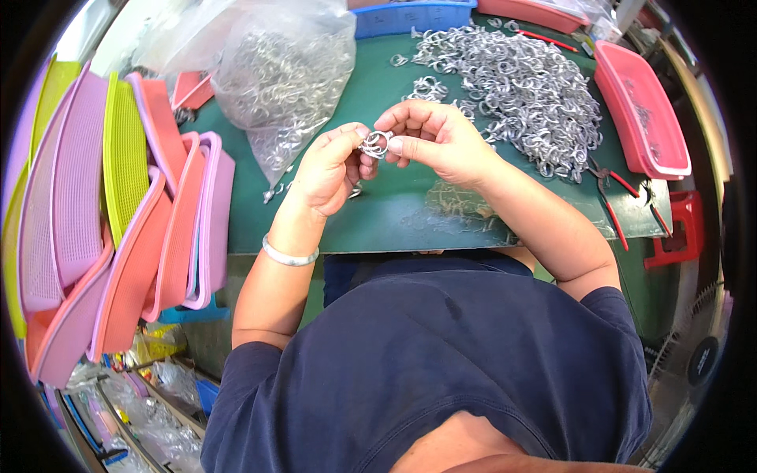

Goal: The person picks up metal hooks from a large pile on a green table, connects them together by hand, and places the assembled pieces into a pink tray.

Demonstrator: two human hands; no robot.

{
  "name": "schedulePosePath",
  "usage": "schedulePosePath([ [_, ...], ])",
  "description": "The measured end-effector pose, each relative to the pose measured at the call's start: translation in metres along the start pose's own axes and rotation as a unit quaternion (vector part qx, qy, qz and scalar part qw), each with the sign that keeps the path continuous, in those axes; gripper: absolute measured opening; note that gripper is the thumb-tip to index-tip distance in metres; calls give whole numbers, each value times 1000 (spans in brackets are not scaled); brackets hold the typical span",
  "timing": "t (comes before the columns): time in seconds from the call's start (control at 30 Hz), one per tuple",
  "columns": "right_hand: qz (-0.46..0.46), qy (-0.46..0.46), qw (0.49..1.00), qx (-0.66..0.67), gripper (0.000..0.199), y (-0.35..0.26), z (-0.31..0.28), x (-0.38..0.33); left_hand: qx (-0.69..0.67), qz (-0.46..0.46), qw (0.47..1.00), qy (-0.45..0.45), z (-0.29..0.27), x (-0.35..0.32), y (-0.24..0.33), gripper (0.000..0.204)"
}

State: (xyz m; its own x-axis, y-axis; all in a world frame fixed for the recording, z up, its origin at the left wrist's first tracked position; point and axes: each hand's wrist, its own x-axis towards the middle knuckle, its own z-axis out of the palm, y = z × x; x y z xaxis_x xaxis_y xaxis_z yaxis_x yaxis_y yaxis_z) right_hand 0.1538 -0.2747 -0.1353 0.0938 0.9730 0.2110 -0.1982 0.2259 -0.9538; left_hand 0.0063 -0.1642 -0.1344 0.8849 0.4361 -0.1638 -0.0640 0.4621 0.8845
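Small silvery metal rings (375,143) are held between my two hands, above the green tabletop. My left hand (330,169) is closed on them in a pinch, fingers curled under. From the other side, my right hand (441,142) has its thumb against the rings and its index finger bent over their top edge. How the rings sit against one another is too small to tell. Beyond my right hand spreads a big heap of similar metal rings (528,94). A clear plastic bag (288,71) full of small metal pieces stands beyond my left hand.
Stacked purple, green and coral plastic baskets (126,158) crowd the left side. A pink tray (643,110) with a few pieces stands at the right, near red-handled pliers (605,189). A blue bin (414,17) is at the back, and a red stool (684,229) is beside the table (355,229).
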Motion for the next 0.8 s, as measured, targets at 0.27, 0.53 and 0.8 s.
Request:
schedulePosePath([
  [0.27,-67,99,993,11,29,-20,-28,-32,100,93,989,-64,41,26,1,16],
  [0.53,-122,170,978,-3,28,-27,-47,-59,157,145,972,-94,79,37,-3,12],
  [0.8,-212,207,949,-108,28,-22,-56,-71,193,176,960,-99,90,40,-7,9],
])
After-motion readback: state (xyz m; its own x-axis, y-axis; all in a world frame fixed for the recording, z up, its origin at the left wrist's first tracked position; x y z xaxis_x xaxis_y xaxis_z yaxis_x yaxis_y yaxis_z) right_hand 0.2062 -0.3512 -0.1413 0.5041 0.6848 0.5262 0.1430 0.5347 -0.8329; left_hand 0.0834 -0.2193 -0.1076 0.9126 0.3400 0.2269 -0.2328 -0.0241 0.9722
